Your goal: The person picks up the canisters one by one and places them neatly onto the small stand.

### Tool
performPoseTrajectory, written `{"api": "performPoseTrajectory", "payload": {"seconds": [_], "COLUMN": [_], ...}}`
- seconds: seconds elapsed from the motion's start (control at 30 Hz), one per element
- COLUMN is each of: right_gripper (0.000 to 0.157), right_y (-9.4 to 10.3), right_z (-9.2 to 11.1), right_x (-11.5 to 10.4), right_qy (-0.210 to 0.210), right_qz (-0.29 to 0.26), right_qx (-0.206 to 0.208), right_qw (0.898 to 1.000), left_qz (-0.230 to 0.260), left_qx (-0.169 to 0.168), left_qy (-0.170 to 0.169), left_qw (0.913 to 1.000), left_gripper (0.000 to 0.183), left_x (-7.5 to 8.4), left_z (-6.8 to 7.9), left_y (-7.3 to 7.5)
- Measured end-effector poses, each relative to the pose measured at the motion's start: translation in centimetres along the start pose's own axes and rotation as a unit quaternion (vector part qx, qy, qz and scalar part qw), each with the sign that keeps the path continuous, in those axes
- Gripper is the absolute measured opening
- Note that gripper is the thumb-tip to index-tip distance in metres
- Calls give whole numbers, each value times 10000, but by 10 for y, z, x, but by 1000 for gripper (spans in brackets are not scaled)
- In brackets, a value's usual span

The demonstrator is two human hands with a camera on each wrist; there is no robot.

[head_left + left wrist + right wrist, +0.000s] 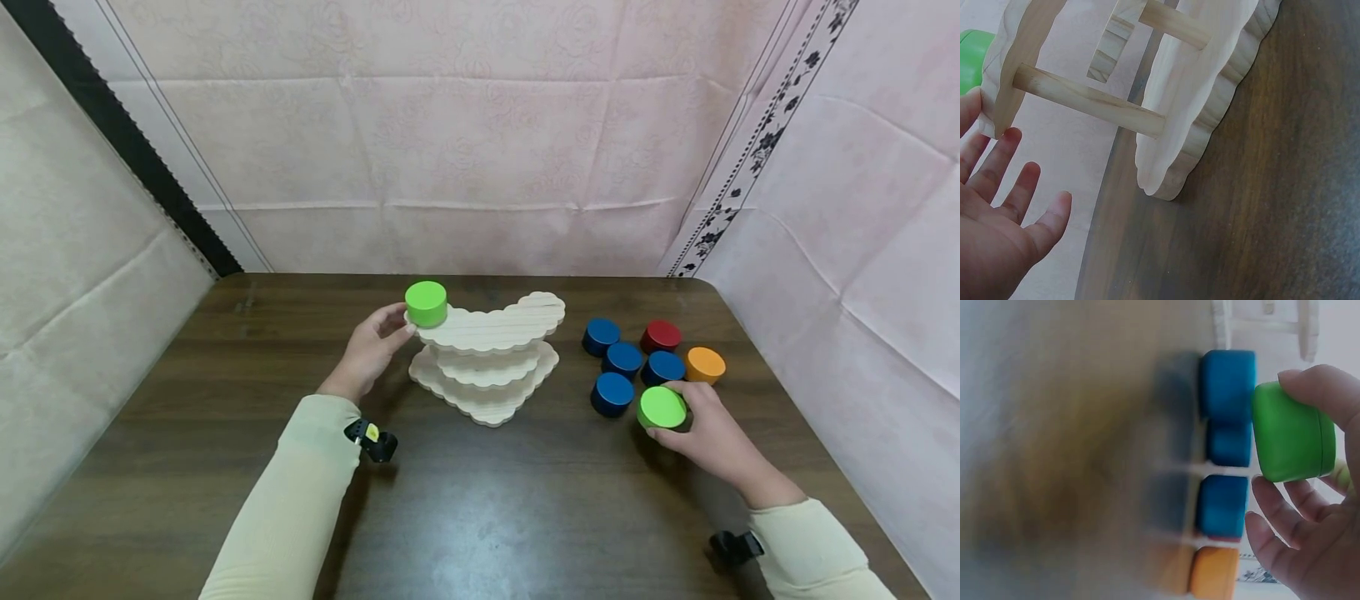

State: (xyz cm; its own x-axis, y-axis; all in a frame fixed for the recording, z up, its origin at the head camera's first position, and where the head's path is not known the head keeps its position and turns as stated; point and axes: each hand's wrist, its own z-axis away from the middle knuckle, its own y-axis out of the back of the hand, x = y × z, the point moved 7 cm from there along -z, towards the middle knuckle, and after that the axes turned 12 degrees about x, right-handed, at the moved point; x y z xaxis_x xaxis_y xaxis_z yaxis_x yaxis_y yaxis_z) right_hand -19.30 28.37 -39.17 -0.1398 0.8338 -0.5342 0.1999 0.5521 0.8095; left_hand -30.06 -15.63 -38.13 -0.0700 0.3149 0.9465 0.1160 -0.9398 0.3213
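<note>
A three-tiered pale wooden stand (487, 329) with scalloped edges and round dowels stands on the table. One green canister (426, 303) sits at the left end of its top tier. My left hand (369, 350) pinches that end of the tier beside the canister, thumb at the edge, with the other fingers (1027, 181) spread below. In my right hand (708, 433) is a second green canister (1291, 432), round and seamed near its top. Thumb and fingers pinch it from opposite sides, above the table, in front of several blue canisters (622, 360).
A red canister (661, 336) and an orange canister (705, 365) stand among the blue ones at the right. The brown wooden table (480, 517) is backed and flanked by pale cloth (450, 150). Black wrist cameras (372, 440) sit on both sleeves.
</note>
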Motion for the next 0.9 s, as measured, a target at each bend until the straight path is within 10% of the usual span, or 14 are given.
{"api": "performPoseTrajectory", "payload": {"seconds": [0.9], "right_gripper": [66], "right_y": [0], "right_z": [-51], "right_x": [-78], "right_qy": [443], "right_qz": [-647], "right_qx": [-86], "right_qw": [9969], "left_qz": [24], "left_qx": [69], "left_qy": [61], "left_qw": [10000], "left_gripper": [53], "left_x": [1], "left_z": [1], "left_y": [1]}}
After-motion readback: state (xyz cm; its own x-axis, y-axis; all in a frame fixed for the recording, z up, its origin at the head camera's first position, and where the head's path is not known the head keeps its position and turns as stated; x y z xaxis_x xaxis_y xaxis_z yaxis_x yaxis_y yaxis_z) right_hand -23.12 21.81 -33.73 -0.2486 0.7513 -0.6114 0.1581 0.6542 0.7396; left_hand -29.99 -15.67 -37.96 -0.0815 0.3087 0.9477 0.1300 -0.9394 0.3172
